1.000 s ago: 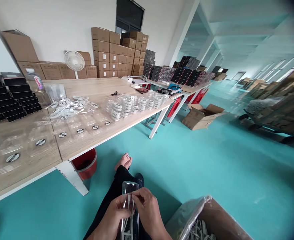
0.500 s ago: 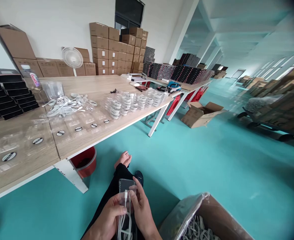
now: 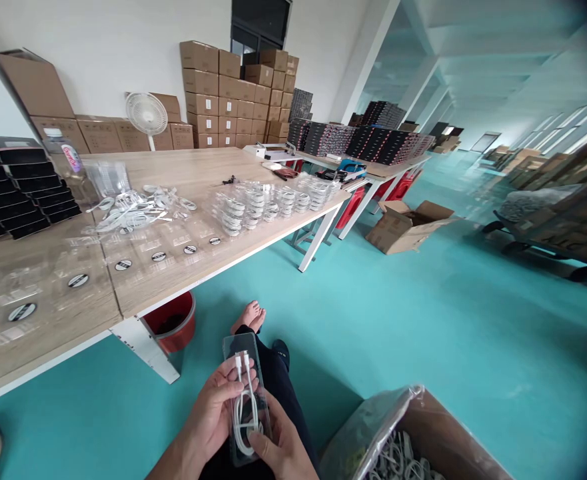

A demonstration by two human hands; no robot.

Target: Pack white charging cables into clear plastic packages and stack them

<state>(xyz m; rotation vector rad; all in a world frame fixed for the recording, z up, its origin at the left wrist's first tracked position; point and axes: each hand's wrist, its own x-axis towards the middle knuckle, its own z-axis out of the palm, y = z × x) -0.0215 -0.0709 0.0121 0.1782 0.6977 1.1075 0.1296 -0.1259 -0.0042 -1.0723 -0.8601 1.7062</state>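
A white charging cable, coiled and tied round its middle, lies on a clear plastic tray above my lap. Its two plug ends point away from me, side by side. My left hand grips the tray's left side, its thumb across the cable just below the plugs. Lower down, my right hand holds the tray's right edge and presses its thumb on the coil. Fingers of both hands are partly hidden under the tray.
Clear bags with oval labels line the table's near edge, beside loose white cables and stacks of bagged coils. At lower right stands a plastic-lined carton of cables. A red bucket sits under the table.
My right hand has moved down from the plugs to the lower coil. The cable and tray have risen into fuller view, with both plugs now exposed; my left hand keeps its hold.
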